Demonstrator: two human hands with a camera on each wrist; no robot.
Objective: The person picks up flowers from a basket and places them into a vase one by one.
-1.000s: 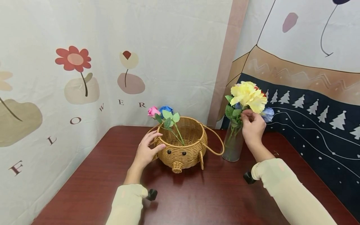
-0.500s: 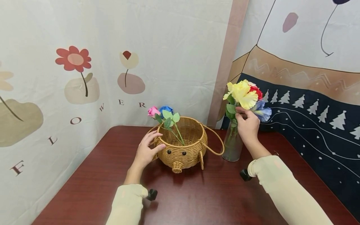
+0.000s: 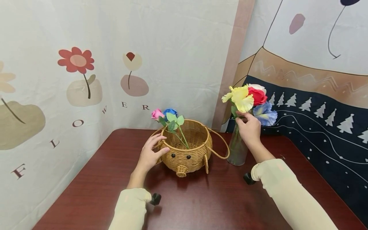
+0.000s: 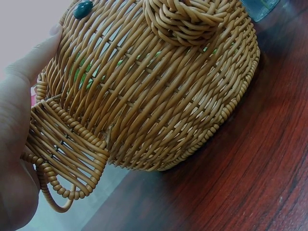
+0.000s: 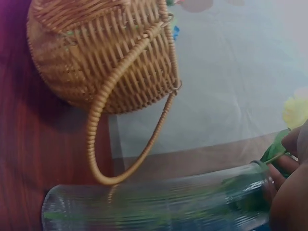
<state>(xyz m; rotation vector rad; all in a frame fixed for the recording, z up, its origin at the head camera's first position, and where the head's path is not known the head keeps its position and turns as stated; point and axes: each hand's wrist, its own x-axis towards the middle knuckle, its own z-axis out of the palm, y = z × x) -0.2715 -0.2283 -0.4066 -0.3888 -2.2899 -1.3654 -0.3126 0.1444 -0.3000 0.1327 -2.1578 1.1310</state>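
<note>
Stem (image 5: 275,158) of the yellow flower (image 3: 242,99) is pinched by your right hand (image 3: 249,129) at the mouth of the glass vase (image 3: 238,153) — your left hand (image 3: 149,154) rests spread against the wicker basket (image 3: 179,160).

Head cam: above the table (image 3: 218,198) on the person's side, facing fwd & down, mid-dist.; wide enough for basket (image 3: 181,160) nr. ctr. at 6 o'clock, vase (image 3: 237,154) approx. 4, L hand (image 3: 150,152) approx. 7, R hand (image 3: 249,129) approx. 4. L wrist cam: low, v. close, facing basket's front, which fills most of frame; tilted, scene's up twd. approx. 10; vase base just in at 1. R wrist cam: close behind vase (6), facing across to basket's side (11); rolled approx. qtr. turn, scene's up twd. 3. All views share basket, vase & table.
</note>
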